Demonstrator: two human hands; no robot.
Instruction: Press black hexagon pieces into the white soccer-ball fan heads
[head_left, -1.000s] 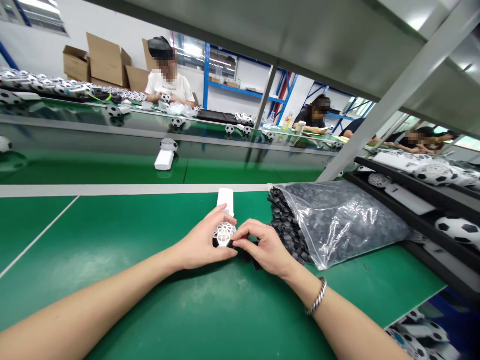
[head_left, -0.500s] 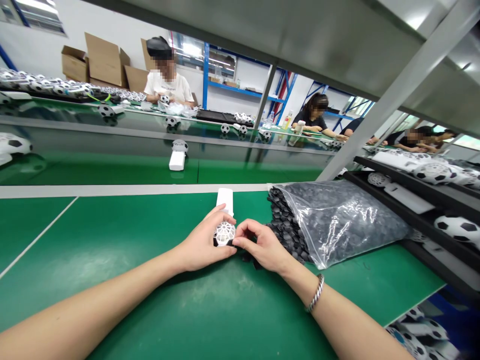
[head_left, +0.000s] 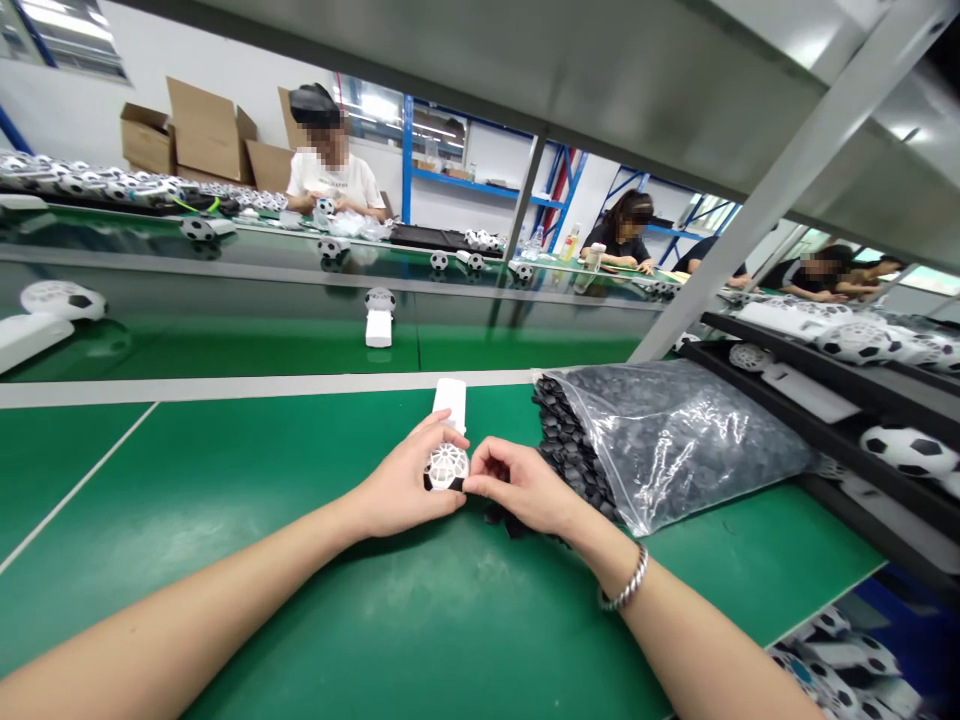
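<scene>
A white device with a round, football-patterned grille head lies on the green table, its handle pointing away from me. My left hand is wrapped round the head from the left, thumb at the near side. At the head's right edge my right hand is closed in a pinch; whatever its fingertips hold is too small to make out. Black pieces spill from a clear plastic bag just right of my right hand, with a few beside its fingers.
Beyond the table's pale edge, a belt carries more white football-headed devices. Black trays of them stand at the right under a slanting metal post. Across the belt a person in white works; others sit farther right.
On the belt, the devices have shifted to the right. Both hands stay at the head of the device with almost the same grip, and the view has tilted slightly.
</scene>
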